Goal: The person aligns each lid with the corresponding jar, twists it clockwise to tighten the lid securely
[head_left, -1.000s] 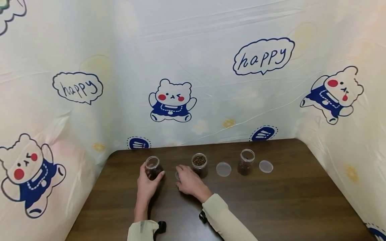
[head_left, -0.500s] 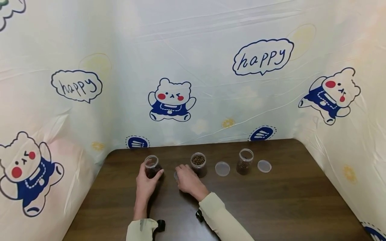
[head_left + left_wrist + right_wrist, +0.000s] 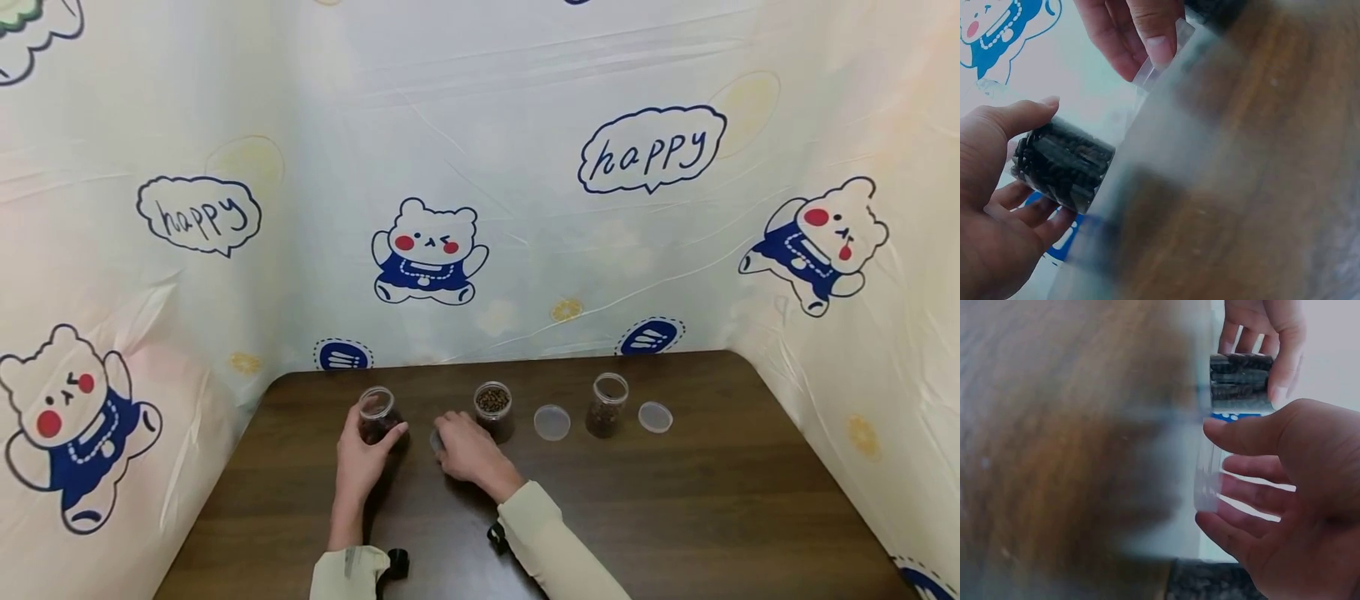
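My left hand (image 3: 362, 457) grips a clear, lidless jar (image 3: 1063, 167) part-filled with dark beans or seeds, thumb on one side and fingers on the other. The jar stands upright on the table. To its right, my right hand (image 3: 474, 450) holds a translucent round lid (image 3: 1208, 487) by the rim between thumb and fingers. The lid is level with the tabletop; whether it touches the wood cannot be told. In the head view the hand hides most of that lid. Just behind the right hand stands a second lidless jar (image 3: 493, 407), holding brown beans.
A third lidless jar (image 3: 606, 410) with dark contents stands farther right on the brown table (image 3: 675, 517). One loose lid (image 3: 552, 422) lies between the second and third jars, and another lid (image 3: 656, 417) lies right of the third. A printed curtain (image 3: 525, 167) surrounds the back and sides.
My right hand's fingers have drawn in around the lid since a second ago. The left hand and its jar stay in place. The head view shifts slightly.
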The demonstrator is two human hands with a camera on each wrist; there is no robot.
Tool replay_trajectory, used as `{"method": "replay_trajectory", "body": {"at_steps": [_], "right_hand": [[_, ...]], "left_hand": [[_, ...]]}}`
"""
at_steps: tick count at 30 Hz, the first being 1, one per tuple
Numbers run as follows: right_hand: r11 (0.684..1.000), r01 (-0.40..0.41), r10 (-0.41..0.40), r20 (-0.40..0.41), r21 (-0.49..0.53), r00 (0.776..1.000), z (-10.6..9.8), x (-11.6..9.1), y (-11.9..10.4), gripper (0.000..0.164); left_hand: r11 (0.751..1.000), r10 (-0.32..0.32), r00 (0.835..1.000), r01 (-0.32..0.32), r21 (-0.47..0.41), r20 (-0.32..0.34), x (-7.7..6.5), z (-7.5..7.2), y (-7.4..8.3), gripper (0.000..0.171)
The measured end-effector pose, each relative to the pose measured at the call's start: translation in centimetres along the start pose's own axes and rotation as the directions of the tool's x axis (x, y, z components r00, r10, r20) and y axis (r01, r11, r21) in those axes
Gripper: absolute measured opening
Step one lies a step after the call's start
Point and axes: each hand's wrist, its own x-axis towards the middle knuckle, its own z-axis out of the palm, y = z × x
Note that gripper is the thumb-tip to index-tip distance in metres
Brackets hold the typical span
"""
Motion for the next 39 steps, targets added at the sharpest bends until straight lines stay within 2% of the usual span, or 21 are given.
{"method": "replay_trajectory", "body": {"at_steps": [6,9,13,16,21,25,28,31,35,39], "right_hand": [[0.998,0.016,-0.017,0.023,0.066,1.0,-1.3,-0.7,0.5,0.047],[0.993,0.029,-0.035,0.053,0.113,0.998,-2.0,-1.5,0.8,0.049],[0.987,0.063,-0.076,0.083,0.15,0.994,-3.2,-2.9,1.0,0.05],[0.982,0.087,-0.102,0.087,0.168,0.991,-4.4,-4.1,1.1,0.049],[0.974,0.102,-0.122,0.087,0.204,0.989,-6.4,-6.3,1.9,0.05],[0.974,0.113,-0.129,0.071,0.194,0.989,-7.9,-7.9,3.0,0.05],[0.974,0.117,-0.13,0.057,0.194,0.99,-8.5,-9.1,3.9,0.05],[0.972,0.121,-0.133,0.048,0.201,0.99,-8.9,-10.3,4.9,0.049],[0.973,0.122,-0.131,0.035,0.196,0.991,-9.0,-11.5,6.1,0.047],[0.977,0.093,-0.099,0.019,0.194,0.995,-8.9,-12.6,7.3,0.046]], "left_hand": [[0.989,-0.042,0.996,0.052,-0.141,0.073,-0.1,-0.5,1.5,0.07],[0.984,-0.046,0.993,0.064,-0.167,0.109,-0.5,-0.9,2.7,0.069],[0.979,-0.01,0.987,0.042,-0.199,0.16,-0.9,-1.3,4.6,0.068],[0.984,0.058,0.978,-0.022,-0.18,0.199,-1.0,-1.6,5.8,0.067],[0.978,0.197,0.945,-0.17,-0.124,0.261,-1.7,-2.0,7.5,0.067],[0.967,0.252,0.92,-0.228,-0.113,0.3,-2.5,-2.0,8.5,0.065],[0.96,0.278,0.898,-0.253,-0.118,0.34,-3.1,-1.4,8.8,0.064],[0.951,0.308,0.866,-0.275,-0.137,0.393,-3.7,-0.6,8.8,0.064],[0.949,0.316,0.832,-0.272,-0.16,0.455,-4.5,0.6,8.5,0.066],[0.95,0.311,0.807,-0.259,-0.173,0.502,-5.2,1.5,8.1,0.066]]}}
